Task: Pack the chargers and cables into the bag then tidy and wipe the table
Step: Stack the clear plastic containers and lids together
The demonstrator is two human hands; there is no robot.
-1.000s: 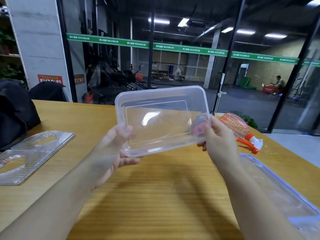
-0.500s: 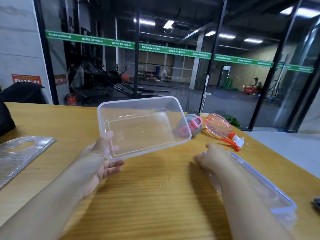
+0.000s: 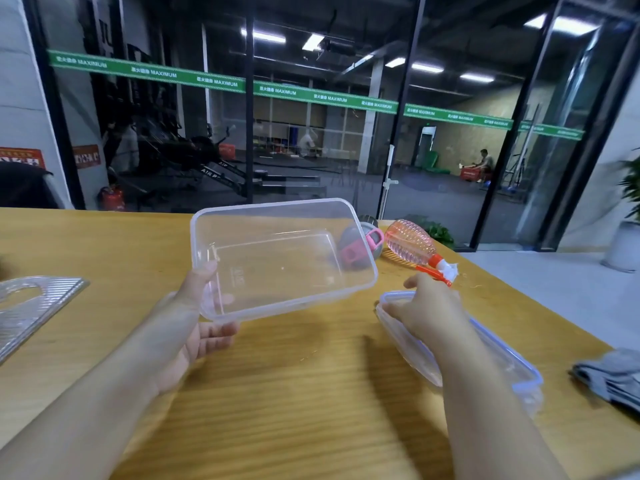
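My left hand (image 3: 197, 323) grips the near left corner of an empty clear plastic box (image 3: 277, 261), thumb inside the rim and fingers beneath, holding it tilted above the wooden table (image 3: 294, 393). My right hand (image 3: 426, 306) lies on the far end of a second clear container with a blue-edged lid (image 3: 502, 368), which rests on the table to the right; its fingers curl over that end.
A pink spray bottle (image 3: 414, 244) lies on its side at the far right, beside a grey and pink round gadget (image 3: 360, 245). A grey cloth (image 3: 613, 379) sits at the right edge. A clear ribbed plastic tray (image 3: 31, 306) lies at the left.
My right hand let go of the clear box and dropped onto the blue-lidded container. The left hand alone now holds the box, lower and more tilted. The view turned right.
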